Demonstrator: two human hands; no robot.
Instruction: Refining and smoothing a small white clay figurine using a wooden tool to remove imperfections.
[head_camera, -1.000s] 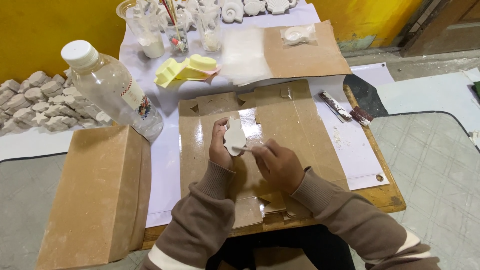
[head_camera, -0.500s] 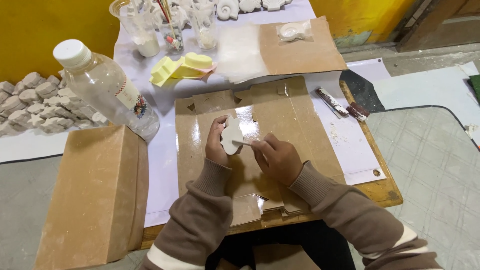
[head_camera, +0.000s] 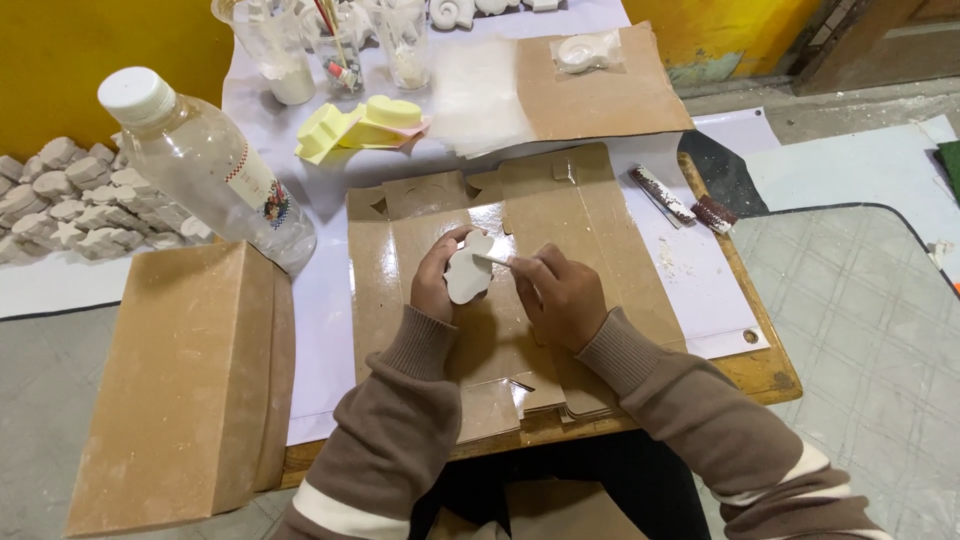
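Left hand (head_camera: 432, 283) grip closed round white plaster piece (head_camera: 466, 276) (upright); right hand (head_camera: 560, 297) pinching thin tool (head_camera: 497, 260).

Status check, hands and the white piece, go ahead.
Left hand grips white plaster piece. Right hand holds thin tool against it. Nothing in the way.

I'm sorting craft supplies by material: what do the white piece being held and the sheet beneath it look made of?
White piece: probably plaster or unglazed clay, matte and chalky. Sheet: flattened brown cardboard with fold lines and cut tabs, its surface slightly glossy.
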